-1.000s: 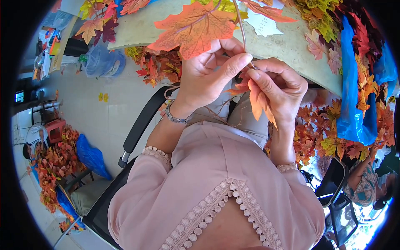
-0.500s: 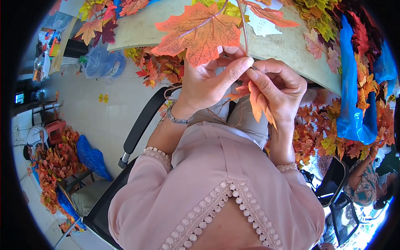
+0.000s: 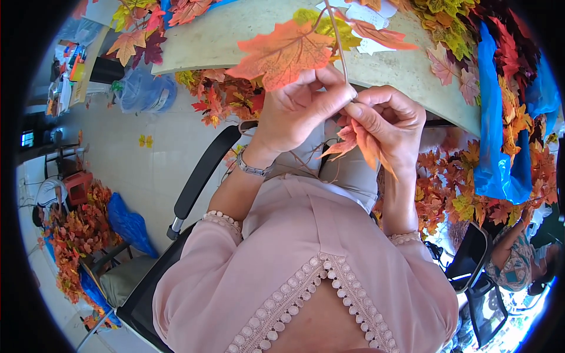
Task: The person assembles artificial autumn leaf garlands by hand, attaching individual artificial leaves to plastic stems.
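Observation:
My left hand (image 3: 297,112) is closed in a pinch on the brown stem (image 3: 337,41) of an artificial maple branch. A large orange maple leaf (image 3: 288,56) fans out from that stem above my fingers, with a narrower orange leaf (image 3: 382,36) on its other side. My right hand (image 3: 393,120) pinches a small sprig of orange maple leaves (image 3: 365,144), which hang below its fingers. Both hands meet fingertip to fingertip just off the table's near edge, where the stem ends come together. My fingers hide the exact joint.
A pale table (image 3: 206,44) lies beyond my hands, with yellow leaves (image 3: 444,26) and paper (image 3: 371,46) on it. Blue plastic (image 3: 497,159) drapes at its right end. Leaf heaps (image 3: 79,235) fill the left side. A chair armrest (image 3: 206,170) is beside my left arm; another person (image 3: 518,259) sits right.
The large orange leaf has tipped flatter and shifted slightly, as the stem turned in my left fingers. My right hand has moved a little left and down, and its leaf sprig has turned.

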